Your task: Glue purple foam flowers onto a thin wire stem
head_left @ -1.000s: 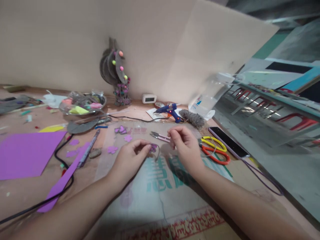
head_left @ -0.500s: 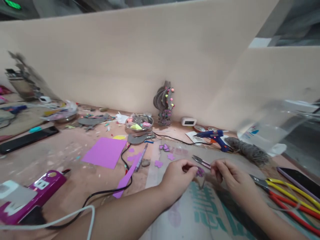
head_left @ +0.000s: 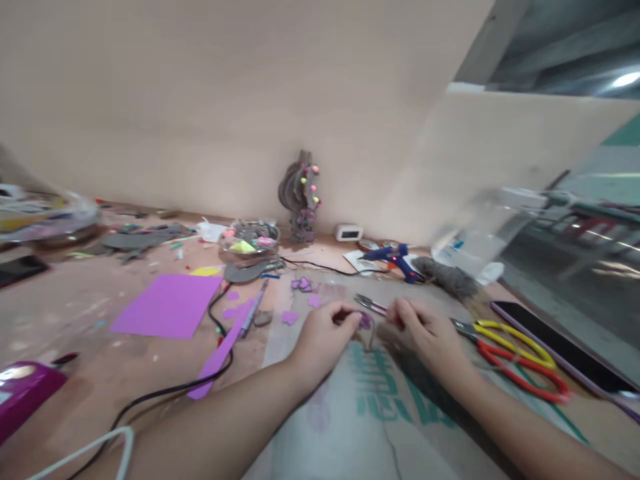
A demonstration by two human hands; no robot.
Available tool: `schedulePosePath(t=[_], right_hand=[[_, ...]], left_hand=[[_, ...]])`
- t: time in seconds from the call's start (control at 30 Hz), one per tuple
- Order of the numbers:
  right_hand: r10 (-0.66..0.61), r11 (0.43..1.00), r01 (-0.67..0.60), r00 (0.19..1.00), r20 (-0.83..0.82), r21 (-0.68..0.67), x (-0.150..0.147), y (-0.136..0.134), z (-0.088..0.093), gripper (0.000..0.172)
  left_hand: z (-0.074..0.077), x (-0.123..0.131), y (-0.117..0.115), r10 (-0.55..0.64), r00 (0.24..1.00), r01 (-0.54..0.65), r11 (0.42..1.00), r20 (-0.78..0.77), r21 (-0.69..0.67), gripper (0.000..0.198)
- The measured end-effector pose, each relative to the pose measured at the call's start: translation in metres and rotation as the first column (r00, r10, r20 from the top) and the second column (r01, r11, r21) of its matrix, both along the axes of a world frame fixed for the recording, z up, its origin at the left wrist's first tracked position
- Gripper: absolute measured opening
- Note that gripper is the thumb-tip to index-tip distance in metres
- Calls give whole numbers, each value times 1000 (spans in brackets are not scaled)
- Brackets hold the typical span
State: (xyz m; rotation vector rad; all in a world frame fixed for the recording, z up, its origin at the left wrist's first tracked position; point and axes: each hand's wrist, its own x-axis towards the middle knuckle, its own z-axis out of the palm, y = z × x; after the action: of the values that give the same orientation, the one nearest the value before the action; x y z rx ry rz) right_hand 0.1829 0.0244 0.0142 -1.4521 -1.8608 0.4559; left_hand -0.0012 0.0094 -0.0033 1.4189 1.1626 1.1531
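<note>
My left hand (head_left: 326, 333) is closed in a pinch on a small purple flower (head_left: 366, 321) in the middle of the bench. A thin grey strand (head_left: 371, 340) trails down below the flower. Just to the right, my right hand (head_left: 420, 328) has its thumb and fingers pressed together; what they hold, if anything, is hidden. Small metal snips (head_left: 369, 304) lie behind the hands, their handle end partly covered by my right hand. Loose purple flower cutouts (head_left: 290, 317) are scattered left of my left hand, on a plastic sheet with green print (head_left: 380, 387).
To the left are a purple sheet (head_left: 165, 307), a purple strip (head_left: 215, 367) and a pen (head_left: 254, 310). Behind stand a bowl of scraps (head_left: 249, 241), a grey decorated model (head_left: 303, 197) and a blue glue gun (head_left: 393, 257). Scissors (head_left: 520, 357) and a phone (head_left: 565, 353) lie right.
The view has swung to the right, so the whole bench appears further left. Both hands keep their closed poses around the purple flower, with little movement relative to the bench.
</note>
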Motion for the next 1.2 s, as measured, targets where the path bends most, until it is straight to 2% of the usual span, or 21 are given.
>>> schedulePosePath(t=[0.03,0.13,0.23,0.33,0.5,0.6,0.7,0.83,0.93,1.0,1.07,1.2], right_hand=[[17,1000,-16,998,-60,13,-1,0,-3,27],[97,994,-105,971,-217,-26,-5,-2,-8,33],[89,988,-123,952,-292,-98,-8,-8,-8,24],[80,985,-119,958,-276,-127,-8,-12,-6,21],[104,994,-106,979,-175,3,-4,-10,-9,15],[80,995,-86,988,-131,-42,-3,-9,-8,13],[69,988,-88,987,-147,-124,-3,-9,-6,22],[82,987,-108,975,-209,-121,-8,-10,-2,33],[72,945,-207,888,-454,-254,-15,-13,2,28],[54,895,-298,810,-584,-331,-20,-16,4,37],[40,867,-336,784,-620,-369,-24,-19,4,42],[20,839,-348,788,-615,-418,-26,-21,2,42]], left_hand=[[-1,-1,1,-14,1000,14,1000,5,13,17],[-5,-2,3,-38,999,38,998,-2,50,19],[-6,-3,3,-22,999,23,997,-30,67,18],[-6,-3,2,-23,999,25,998,-35,60,17],[-5,-3,2,-31,999,32,999,-35,38,17],[-4,-2,1,-19,1000,20,999,-22,43,17],[-2,-1,0,-9,1000,10,1000,-18,25,17],[-1,0,1,-6,1000,6,1000,5,27,16],[-4,-1,2,-13,1000,13,999,16,32,16],[-5,-1,3,-22,999,21,999,25,49,17],[-6,-2,3,-19,1000,19,999,15,41,17],[-8,-2,2,-24,999,25,999,-39,40,18]])
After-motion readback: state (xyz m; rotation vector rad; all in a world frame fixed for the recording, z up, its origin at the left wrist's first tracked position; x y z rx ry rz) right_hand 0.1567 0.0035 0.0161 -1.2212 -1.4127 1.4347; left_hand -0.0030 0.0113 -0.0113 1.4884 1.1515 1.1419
